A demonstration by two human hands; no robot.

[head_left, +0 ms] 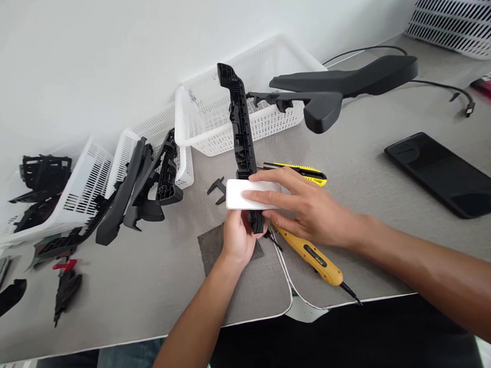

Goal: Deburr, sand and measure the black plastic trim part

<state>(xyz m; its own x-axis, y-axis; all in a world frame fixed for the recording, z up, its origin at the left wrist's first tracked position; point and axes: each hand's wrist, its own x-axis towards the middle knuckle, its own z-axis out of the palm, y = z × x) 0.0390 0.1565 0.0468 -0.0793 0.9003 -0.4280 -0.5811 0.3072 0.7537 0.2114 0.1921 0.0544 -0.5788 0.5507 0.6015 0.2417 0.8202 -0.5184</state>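
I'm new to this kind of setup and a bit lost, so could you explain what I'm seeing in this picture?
There is no robot here: these are a person's two bare hands, seen by a camera worn on the head, looking forward and down. The left hand grips the lower end of a long black part. The right hand holds a white block across it. On the grey table lie a yellow-and-black knife, a yellow tool and a dark phone-like slab. Behind are white baskets, some with more dark parts.
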